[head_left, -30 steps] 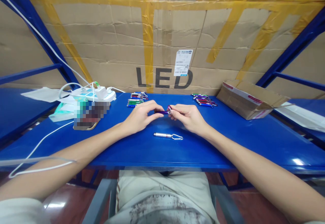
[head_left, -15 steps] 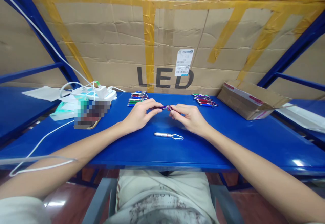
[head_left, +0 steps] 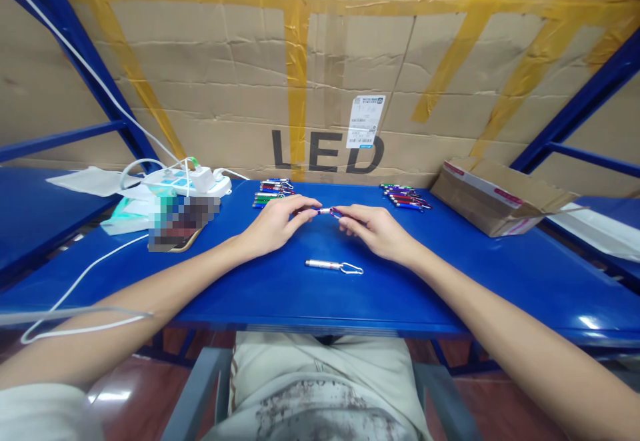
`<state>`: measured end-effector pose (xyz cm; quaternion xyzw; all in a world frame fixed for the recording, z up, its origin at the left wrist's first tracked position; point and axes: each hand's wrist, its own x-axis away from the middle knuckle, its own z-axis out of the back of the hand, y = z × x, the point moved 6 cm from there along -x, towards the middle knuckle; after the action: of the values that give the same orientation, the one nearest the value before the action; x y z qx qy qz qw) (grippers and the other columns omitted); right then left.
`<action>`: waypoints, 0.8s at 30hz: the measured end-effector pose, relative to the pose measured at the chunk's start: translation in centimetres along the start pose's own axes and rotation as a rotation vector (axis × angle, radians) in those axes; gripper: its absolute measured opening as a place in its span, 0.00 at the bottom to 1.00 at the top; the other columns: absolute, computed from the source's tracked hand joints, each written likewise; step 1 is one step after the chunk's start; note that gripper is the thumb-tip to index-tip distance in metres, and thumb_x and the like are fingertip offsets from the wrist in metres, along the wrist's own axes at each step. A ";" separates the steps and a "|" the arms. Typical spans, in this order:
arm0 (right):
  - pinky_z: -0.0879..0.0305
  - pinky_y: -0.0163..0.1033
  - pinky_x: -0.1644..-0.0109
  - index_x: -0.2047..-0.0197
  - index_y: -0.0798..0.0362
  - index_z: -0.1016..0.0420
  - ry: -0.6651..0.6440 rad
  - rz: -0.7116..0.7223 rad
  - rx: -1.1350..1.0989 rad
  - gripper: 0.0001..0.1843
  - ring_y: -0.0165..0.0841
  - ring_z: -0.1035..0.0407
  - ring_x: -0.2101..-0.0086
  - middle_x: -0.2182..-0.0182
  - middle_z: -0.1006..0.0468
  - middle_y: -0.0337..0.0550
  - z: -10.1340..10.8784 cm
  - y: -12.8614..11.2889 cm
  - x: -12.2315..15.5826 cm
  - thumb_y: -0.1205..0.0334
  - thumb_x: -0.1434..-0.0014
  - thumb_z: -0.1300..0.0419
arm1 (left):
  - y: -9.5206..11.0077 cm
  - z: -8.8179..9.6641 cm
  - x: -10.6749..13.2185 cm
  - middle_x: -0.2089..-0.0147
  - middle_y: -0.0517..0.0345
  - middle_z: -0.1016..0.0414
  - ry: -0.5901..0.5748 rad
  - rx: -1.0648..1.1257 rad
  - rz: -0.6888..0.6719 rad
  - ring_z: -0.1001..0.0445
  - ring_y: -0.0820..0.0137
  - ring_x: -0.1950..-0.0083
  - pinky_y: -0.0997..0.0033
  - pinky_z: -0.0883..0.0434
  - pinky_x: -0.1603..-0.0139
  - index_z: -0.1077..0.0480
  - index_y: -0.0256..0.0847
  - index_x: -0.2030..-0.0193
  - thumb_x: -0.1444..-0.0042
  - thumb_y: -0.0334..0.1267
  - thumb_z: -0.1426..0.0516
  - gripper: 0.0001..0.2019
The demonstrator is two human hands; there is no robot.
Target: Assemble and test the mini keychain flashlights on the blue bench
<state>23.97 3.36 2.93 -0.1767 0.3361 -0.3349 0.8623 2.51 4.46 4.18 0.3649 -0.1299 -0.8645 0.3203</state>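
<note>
Above the middle of the table, my left hand (head_left: 273,229) pinches the body of a purple keychain penlight (head_left: 324,211). The fingers of my right hand (head_left: 379,229) are closed on the carabiner clip at its other end. My left fingers hide part of the penlight's body. Below my hands, a silver keychain penlight (head_left: 323,264) lies on the blue table (head_left: 240,301), its clip pointing right. Behind my left hand is a row of several coloured penlights (head_left: 270,189). A second group of penlights (head_left: 406,199) lies behind my right hand.
An open cardboard box (head_left: 493,198) sits at the right rear. At the left are a white power strip (head_left: 217,186) with cables, a plastic packet (head_left: 130,214) and a blurred-out phone (head_left: 185,224). A large taped carton (head_left: 240,61) stands behind the table.
The purple penlight has turned slightly in my fingers, showing a silvery label area and more of its clip. My right fingers have shifted a little; the silver penlight lies as before.
</note>
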 end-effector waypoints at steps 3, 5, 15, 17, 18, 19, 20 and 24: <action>0.26 0.42 0.55 0.37 0.52 0.23 -0.051 -0.033 0.023 0.19 0.38 0.21 0.64 0.60 0.14 0.46 0.0 0.3 0.1 0.53 0.21 0.45 | -0.4 -0.2 0.0 0.43 0.49 0.14 -0.039 -0.001 0.008 0.16 0.59 0.44 0.62 0.24 0.39 0.19 0.41 0.41 0.24 0.47 0.43 0.16; 0.27 0.41 0.56 0.38 0.51 0.26 -0.097 -0.051 0.056 0.16 0.38 0.20 0.63 0.61 0.15 0.45 0.0 0.4 0.3 0.55 0.21 0.45 | -0.6 -0.4 0.1 0.42 0.49 0.14 -0.073 -0.019 -0.008 0.17 0.58 0.43 0.62 0.25 0.39 0.19 0.41 0.41 0.24 0.47 0.43 0.16; 0.32 0.39 0.60 0.50 0.50 0.23 -0.258 -0.063 0.113 0.07 0.37 0.23 0.65 0.62 0.15 0.45 0.3 0.5 0.6 0.58 0.24 0.42 | -0.1 -1.6 0.5 0.49 0.50 0.16 -0.280 -0.087 -0.066 0.18 0.60 0.48 0.63 0.27 0.44 0.19 0.41 0.46 0.24 0.46 0.42 0.14; 0.33 0.38 0.62 0.51 0.50 0.23 -0.287 -0.079 0.089 0.07 0.36 0.25 0.67 0.65 0.16 0.42 0.4 0.3 0.7 0.58 0.25 0.41 | 0.1 -1.7 0.6 0.51 0.50 0.17 -0.292 -0.076 -0.064 0.19 0.61 0.50 0.64 0.27 0.47 0.19 0.41 0.48 0.25 0.45 0.41 0.13; 0.33 0.38 0.62 0.51 0.50 0.23 -0.296 -0.089 0.075 0.08 0.35 0.25 0.68 0.66 0.16 0.42 0.4 0.3 0.8 0.57 0.25 0.41 | 0.1 -1.8 0.6 0.52 0.51 0.17 -0.299 -0.066 -0.060 0.20 0.61 0.51 0.64 0.28 0.47 0.19 0.41 0.48 0.25 0.45 0.40 0.12; 0.34 0.38 0.62 0.52 0.50 0.23 -0.302 -0.099 0.062 0.08 0.35 0.25 0.68 0.66 0.17 0.41 0.5 0.2 0.8 0.57 0.25 0.41 | 0.1 -1.9 0.7 0.52 0.51 0.17 -0.309 -0.054 -0.055 0.20 0.61 0.51 0.64 0.28 0.48 0.19 0.41 0.48 0.26 0.45 0.39 0.11; 0.34 0.38 0.63 0.53 0.50 0.23 -0.309 -0.108 0.049 0.08 0.35 0.25 0.68 0.67 0.17 0.41 0.5 0.1 0.9 0.56 0.25 0.41 | 0.1 -2.0 0.7 0.52 0.51 0.18 -0.319 -0.042 -0.049 0.20 0.62 0.51 0.65 0.28 0.48 0.18 0.41 0.49 0.26 0.44 0.39 0.11; 0.35 0.37 0.64 0.57 0.51 0.23 -0.342 -0.140 -0.003 0.08 0.33 0.28 0.71 0.70 0.18 0.39 0.5 -0.1 1.0 0.56 0.28 0.39 | 0.1 -2.5 0.9 0.54 0.52 0.18 -0.357 0.005 -0.022 0.21 0.63 0.52 0.66 0.29 0.51 0.18 0.42 0.50 0.28 0.42 0.38 0.09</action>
<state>24.88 2.61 2.89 -0.2553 0.1719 -0.3589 0.8812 3.90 3.83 1.99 0.2078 -0.1827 -0.9188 0.2816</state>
